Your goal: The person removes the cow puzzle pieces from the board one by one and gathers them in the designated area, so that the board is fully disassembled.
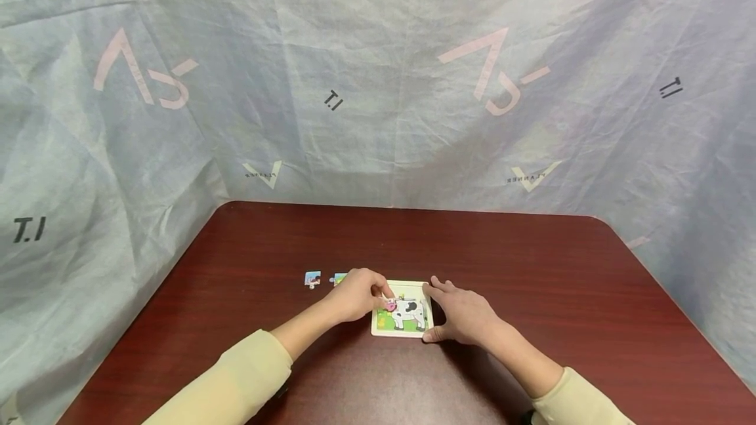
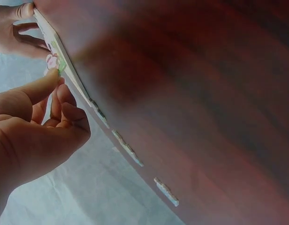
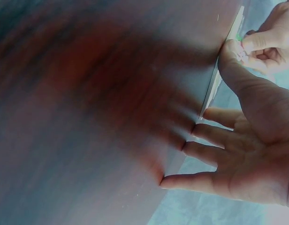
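Near the puzzle's [image 1: 401, 334] left edge, my left hand [image 1: 356, 295] pinching a piece [image 1: 390, 305], right hand [image 1: 464, 313] spread along the right edge.

The table [image 1: 520, 248] has a dark reddish-brown top with streaked wood grain, a glossy finish and rounded far corners. A shallow, cream-rimmed puzzle tray [image 1: 415, 290] lies flat on this surface. Three loose puzzle pieces lie flat in a row to the left of the tray: the outer piece [image 1: 312, 278] is farthest from it, the middle piece [image 1: 339, 277] is nearer, and the inner piece [image 2: 98, 112] is close beside the tray.
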### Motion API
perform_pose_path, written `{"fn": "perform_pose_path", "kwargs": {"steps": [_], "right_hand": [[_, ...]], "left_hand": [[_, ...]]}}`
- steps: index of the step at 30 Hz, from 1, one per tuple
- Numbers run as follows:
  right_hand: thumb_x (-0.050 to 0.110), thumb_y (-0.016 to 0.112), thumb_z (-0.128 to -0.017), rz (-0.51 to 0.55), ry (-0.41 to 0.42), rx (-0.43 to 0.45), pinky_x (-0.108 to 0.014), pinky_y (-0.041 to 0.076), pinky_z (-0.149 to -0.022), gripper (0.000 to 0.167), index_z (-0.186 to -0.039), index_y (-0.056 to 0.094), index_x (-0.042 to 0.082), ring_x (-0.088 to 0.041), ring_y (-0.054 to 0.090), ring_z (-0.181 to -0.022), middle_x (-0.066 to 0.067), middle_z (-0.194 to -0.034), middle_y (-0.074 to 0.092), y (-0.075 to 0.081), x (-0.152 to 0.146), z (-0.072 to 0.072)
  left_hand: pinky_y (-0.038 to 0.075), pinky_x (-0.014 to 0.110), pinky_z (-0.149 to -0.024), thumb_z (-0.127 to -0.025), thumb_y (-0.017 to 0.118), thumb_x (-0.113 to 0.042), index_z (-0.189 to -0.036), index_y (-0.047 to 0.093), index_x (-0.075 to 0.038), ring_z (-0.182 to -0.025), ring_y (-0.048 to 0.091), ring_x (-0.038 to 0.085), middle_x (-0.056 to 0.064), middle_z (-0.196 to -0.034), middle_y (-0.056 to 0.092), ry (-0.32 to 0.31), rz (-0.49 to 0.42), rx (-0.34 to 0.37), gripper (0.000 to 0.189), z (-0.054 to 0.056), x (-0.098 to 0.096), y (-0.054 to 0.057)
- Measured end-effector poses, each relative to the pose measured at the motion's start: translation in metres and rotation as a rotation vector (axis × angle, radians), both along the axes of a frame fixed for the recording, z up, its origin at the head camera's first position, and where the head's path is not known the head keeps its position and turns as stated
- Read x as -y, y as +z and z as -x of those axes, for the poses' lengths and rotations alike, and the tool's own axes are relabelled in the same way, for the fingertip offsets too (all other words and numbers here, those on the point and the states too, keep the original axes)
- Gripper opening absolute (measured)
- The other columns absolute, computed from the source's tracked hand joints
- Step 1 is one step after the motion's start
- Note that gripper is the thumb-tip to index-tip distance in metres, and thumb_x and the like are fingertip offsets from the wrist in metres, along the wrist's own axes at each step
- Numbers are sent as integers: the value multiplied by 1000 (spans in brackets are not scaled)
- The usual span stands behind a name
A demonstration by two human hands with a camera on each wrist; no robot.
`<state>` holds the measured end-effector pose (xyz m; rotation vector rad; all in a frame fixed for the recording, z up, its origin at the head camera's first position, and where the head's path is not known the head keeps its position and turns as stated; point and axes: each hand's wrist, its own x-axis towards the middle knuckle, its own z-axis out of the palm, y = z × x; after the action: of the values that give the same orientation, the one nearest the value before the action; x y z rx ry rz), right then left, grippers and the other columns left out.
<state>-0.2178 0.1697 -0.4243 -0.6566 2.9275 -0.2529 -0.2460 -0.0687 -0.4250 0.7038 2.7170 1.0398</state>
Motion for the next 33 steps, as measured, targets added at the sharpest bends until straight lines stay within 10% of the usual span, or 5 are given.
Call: {"fn": "perform_pose_path", "kwargs": {"steps": [17,33], "right_hand": [[55,85,-73,-6,-5,9,-55,46,-98,97,-149,49,8,-38,46,-138,-18,-155,41,1,0,-1],[56,85,-72,14,21,5,-55,47,-97,99,-148,49,5,-40,46,-136,-20,-154,42,3,-3,-2]], "left_hand": [[46,26,-61,-83,81,1,-82,70,-2,-66,55,13,3,-70,60,132,-175,171,12,2,5,-7],[46,27,-61,-87,80,-4,-83,70,-7,-68,53,13,1,-73,60,101,-90,98,11,1,1,-4]]}}
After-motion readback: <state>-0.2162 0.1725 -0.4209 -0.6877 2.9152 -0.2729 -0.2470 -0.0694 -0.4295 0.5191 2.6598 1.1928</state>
